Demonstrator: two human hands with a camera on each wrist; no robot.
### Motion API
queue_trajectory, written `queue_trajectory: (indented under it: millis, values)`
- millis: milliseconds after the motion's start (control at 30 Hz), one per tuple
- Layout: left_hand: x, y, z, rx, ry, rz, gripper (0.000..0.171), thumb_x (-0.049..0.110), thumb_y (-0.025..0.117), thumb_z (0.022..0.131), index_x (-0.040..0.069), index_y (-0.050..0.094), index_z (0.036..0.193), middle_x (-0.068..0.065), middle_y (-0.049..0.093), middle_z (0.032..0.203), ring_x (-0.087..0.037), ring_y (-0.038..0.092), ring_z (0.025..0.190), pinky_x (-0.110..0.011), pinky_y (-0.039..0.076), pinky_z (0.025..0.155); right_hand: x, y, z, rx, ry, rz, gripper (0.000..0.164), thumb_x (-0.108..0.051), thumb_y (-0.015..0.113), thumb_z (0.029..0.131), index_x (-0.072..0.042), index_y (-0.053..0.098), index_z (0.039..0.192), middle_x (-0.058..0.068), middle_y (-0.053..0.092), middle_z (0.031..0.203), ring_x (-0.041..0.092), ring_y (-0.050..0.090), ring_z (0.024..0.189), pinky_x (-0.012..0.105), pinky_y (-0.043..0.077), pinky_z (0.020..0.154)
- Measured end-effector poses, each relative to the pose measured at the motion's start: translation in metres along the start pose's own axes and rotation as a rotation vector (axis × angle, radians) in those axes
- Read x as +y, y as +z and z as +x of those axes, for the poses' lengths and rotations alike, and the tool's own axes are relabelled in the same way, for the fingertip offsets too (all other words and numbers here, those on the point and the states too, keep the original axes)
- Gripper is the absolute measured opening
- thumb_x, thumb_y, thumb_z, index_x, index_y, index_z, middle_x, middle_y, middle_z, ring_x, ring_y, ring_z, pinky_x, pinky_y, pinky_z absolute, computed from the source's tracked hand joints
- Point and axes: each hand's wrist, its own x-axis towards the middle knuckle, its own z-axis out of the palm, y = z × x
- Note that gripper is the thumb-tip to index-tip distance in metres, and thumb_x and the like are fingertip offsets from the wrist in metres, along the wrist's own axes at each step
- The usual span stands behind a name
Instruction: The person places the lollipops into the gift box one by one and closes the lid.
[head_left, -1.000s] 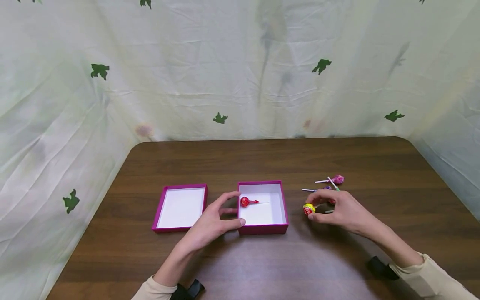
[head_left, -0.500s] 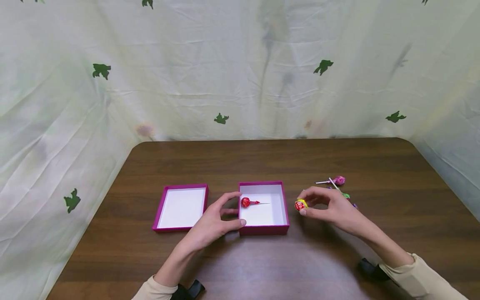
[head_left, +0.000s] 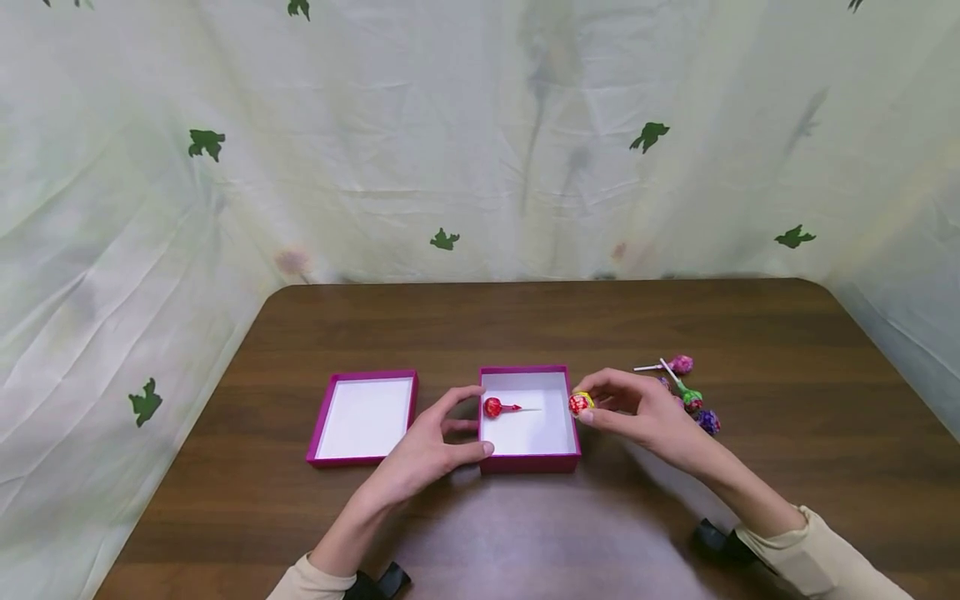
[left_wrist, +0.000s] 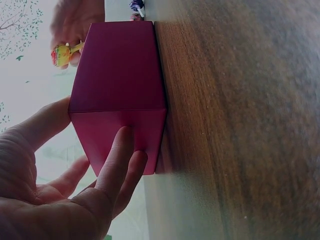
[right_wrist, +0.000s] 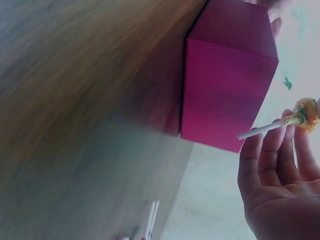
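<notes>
Yellow-and-red wrapped lollipop (head_left: 580,404), pinched by the right hand (head_left: 647,417), is just above the right rim of the magenta cardboard box (head_left: 529,463) at centre frame. Inside, a red wrapped lollipop (head_left: 492,407) lies near the left wall, where the left hand (head_left: 429,446) rests loosely extended fingers. Left of centre, a shallow magenta lid (head_left: 363,417) lies white inside up.

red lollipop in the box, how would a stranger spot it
On the brown table, find the magenta box that the left hand touches. Inside, near its left wall, lies a red-wrapped lollipop, its stick pointing right. It alone lies in the box: the yellow-and-red lollipop is in the right hand, the other lollipops lie farther right.
</notes>
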Motion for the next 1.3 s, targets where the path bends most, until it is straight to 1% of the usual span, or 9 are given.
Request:
queue_trajectory:
  millis: [200, 400, 600, 800, 1067, 1300]
  values:
    - [-0.002, 0.002, 0.001, 0.004, -0.009, -0.019, 0.069, 0.019, 0.080, 0.082, 0.021, 0.048, 0.143, -0.001, 0.041, 0.148, -0.026, 0.058, 0.118, -0.044, 0.047, 0.091, -0.005, 0.005, 0.004, -0.015, -0.007, 0.052, 0.021, -0.019, 0.074, 0.090, -0.019, 0.067, 0.110, 0.003, 0.069, 0.103, 0.026, 0.066, 0.090, 0.034, 0.053, 0.078]
    - [-0.002, 0.002, 0.001, 0.011, -0.018, -0.016, 0.068, 0.018, 0.080, 0.082, 0.022, 0.048, 0.142, 0.000, 0.042, 0.147, -0.025, 0.058, 0.118, -0.044, 0.047, 0.091, -0.008, 0.011, 0.008, -0.015, -0.008, 0.083, 0.022, -0.017, 0.075, 0.089, -0.017, 0.067, 0.110, 0.005, 0.069, 0.101, 0.028, 0.065, 0.089, 0.035, 0.054, 0.076]
    - [-0.001, 0.001, 0.002, 0.013, -0.017, -0.019, 0.068, 0.018, 0.080, 0.082, 0.022, 0.048, 0.142, -0.001, 0.042, 0.147, -0.025, 0.058, 0.117, -0.044, 0.047, 0.091, -0.014, 0.014, 0.013, -0.019, -0.031, 0.121, 0.022, -0.014, 0.074, 0.089, -0.014, 0.067, 0.110, 0.006, 0.068, 0.100, 0.029, 0.065, 0.088, 0.035, 0.054, 0.075]
    - [0.000, 0.001, 0.002, 0.024, -0.024, -0.006, 0.067, 0.017, 0.080, 0.082, 0.024, 0.049, 0.141, 0.002, 0.042, 0.147, -0.024, 0.059, 0.117, -0.044, 0.048, 0.091, -0.020, 0.020, 0.019, -0.047, -0.045, 0.194, 0.022, -0.012, 0.072, 0.090, -0.011, 0.066, 0.111, 0.010, 0.067, 0.104, 0.031, 0.064, 0.091, 0.036, 0.054, 0.076]
    - [0.000, 0.001, 0.002, 0.018, -0.028, -0.002, 0.067, 0.017, 0.079, 0.083, 0.023, 0.049, 0.142, 0.000, 0.042, 0.147, -0.024, 0.059, 0.117, -0.046, 0.047, 0.092, -0.026, 0.031, 0.025, -0.051, -0.052, 0.267, 0.023, -0.010, 0.072, 0.090, -0.010, 0.066, 0.112, 0.013, 0.066, 0.107, 0.032, 0.064, 0.096, 0.036, 0.054, 0.078]
    - [0.001, 0.000, 0.001, 0.017, -0.033, 0.001, 0.067, 0.017, 0.080, 0.083, 0.022, 0.049, 0.142, 0.002, 0.042, 0.147, -0.024, 0.059, 0.116, -0.046, 0.048, 0.091, -0.029, 0.038, 0.031, -0.047, -0.058, 0.295, 0.024, -0.008, 0.073, 0.088, -0.008, 0.066, 0.111, 0.014, 0.064, 0.107, 0.031, 0.064, 0.096, 0.035, 0.054, 0.076]
